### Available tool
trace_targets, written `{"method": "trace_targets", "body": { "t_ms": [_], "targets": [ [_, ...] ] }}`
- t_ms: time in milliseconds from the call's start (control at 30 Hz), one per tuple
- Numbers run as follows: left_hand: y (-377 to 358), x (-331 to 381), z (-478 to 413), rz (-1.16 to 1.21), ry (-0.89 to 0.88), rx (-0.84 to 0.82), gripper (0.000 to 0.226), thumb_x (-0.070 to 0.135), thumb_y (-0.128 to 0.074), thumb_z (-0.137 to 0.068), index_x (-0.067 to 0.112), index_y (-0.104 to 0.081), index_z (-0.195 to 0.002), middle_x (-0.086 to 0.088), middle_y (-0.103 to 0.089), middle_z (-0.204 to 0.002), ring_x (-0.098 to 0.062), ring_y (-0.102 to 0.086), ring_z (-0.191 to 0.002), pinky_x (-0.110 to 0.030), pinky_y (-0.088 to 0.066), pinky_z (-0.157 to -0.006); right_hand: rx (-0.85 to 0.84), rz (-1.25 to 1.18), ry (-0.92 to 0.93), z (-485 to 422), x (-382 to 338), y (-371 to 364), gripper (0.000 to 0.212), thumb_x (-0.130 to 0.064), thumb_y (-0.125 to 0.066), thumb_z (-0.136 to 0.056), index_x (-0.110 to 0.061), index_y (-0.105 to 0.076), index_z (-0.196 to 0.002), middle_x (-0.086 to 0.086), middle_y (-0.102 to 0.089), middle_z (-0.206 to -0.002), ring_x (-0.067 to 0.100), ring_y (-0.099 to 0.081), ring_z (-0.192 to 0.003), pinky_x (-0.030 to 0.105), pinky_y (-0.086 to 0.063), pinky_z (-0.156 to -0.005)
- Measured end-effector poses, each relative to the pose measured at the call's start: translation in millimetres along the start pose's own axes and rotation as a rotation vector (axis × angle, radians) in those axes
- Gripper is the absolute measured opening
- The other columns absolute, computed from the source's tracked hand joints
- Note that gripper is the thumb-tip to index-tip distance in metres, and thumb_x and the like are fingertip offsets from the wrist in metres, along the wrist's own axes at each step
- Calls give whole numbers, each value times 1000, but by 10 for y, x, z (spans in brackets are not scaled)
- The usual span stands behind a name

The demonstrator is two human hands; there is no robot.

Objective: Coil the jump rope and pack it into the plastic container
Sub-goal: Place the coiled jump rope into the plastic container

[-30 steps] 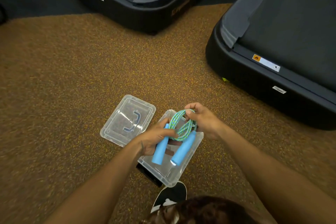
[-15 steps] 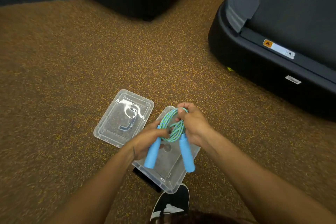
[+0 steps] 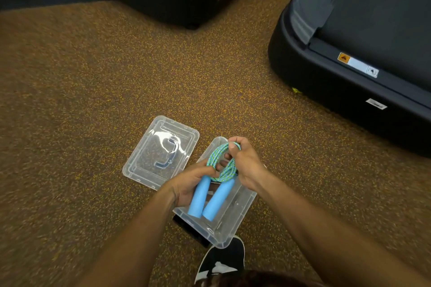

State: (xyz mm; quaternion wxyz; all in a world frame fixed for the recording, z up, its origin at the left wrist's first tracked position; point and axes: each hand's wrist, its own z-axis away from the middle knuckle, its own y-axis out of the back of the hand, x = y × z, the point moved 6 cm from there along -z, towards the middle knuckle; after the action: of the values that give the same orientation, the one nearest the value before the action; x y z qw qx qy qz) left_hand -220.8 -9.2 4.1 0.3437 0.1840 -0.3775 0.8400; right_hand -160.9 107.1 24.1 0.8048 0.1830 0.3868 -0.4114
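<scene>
The jump rope [image 3: 222,163] has a green-and-blue braided cord coiled into a small loop and two light blue handles [image 3: 205,200] lying side by side. I hold it just above the open clear plastic container [image 3: 229,226] on the floor. My left hand [image 3: 186,185] grips the upper part of the left handle and the coil's lower edge. My right hand [image 3: 245,163] pinches the top and right side of the coil. The handles point down into the container.
The container's clear lid [image 3: 161,151] with a blue handle lies upside down just left of it. Two black treadmill ends [image 3: 349,91] [image 3: 177,2] stand at the right and top. A black-and-white shoe [image 3: 221,261] sits below the container on speckled brown flooring.
The two handles, spread apart half a second ago, have come together side by side. My hands still hold the coiled rope over the container; the view has shifted slightly.
</scene>
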Motion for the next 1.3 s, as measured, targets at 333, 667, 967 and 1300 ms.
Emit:
{"method": "trace_targets", "body": {
  "t_ms": [333, 667, 967, 1300],
  "targets": [
    [171, -426, -256, -140, 198, 141, 27, 2, -55, -86, 13, -58, -110, -17, -73, -99, -36, -72, -87, -52, -55, -82, -185, 1114, 377, -110, 54, 73, 14, -23, -52, -100, -26, -46, -113, 9, -67, -94, 30, -61, -82, 41, -46, -70],
    [325, -489, -333, -261, 183, 302, 41, 5, -62, -81, 10, -59, -122, -21, -71, -116, -38, -73, -96, -40, -63, -70, -215, 1341, 298, -182, 211, 65, 14, -24, -46, -101, -26, -38, -112, 8, -64, -116, 31, -59, -93, 37, -39, -72],
    [434, -502, -480, -1131, 40, 488, 36, 36, -57, -95, 16, -42, -120, -12, -65, -115, -35, -64, -104, -40, -50, -80, -263, 1529, 299, -376, 423, 6, 34, 0, -47, -93, -18, -38, -120, 15, -61, -122, 37, -62, -103, 47, -50, -82],
    [193, -400, -394, -1851, 123, 581, 78, 55, -41, -100, 8, -9, -154, -14, -65, -126, -25, -70, -104, -35, -54, -80, -137, 1768, 443, -339, 323, -35, 40, -5, -43, -99, -12, -43, -139, 14, -64, -122, 34, -69, -99, 41, -55, -74]
  ]
}}
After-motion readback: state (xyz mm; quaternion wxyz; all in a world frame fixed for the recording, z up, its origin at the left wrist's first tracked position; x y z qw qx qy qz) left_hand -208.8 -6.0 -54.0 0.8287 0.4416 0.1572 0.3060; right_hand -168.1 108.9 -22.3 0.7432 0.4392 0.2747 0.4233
